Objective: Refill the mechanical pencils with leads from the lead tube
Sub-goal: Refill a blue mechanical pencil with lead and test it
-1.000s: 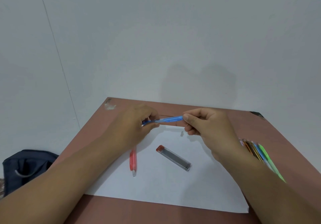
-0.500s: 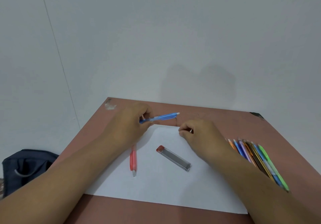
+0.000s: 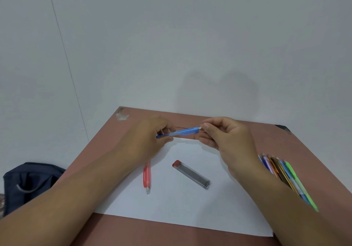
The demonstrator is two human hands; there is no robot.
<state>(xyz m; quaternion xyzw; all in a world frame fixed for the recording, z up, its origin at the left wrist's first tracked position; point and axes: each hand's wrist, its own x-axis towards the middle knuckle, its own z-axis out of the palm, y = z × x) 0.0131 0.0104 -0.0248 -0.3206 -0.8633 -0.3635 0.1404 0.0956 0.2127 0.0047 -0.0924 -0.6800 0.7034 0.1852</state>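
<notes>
There are two hands: the left hand [image 3: 150, 137] and the right hand [image 3: 228, 139]. Between them is one see-through blue plastic mechanical pencil [image 3: 181, 132]. One see-through red plastic mechanical pencil [image 3: 147, 177] lies on one white sheet of paper [image 3: 190, 207]. One clear plastic lead tube with a red cap [image 3: 191, 174] lies on the paper too. There is one brown table [image 3: 295, 150]. A bunch of coloured pencils and pens [image 3: 285, 171] lies on the table, about seven, but the arm hides some, so the count is not sure. There is one dark blue cloth bag [image 3: 28, 182].
</notes>
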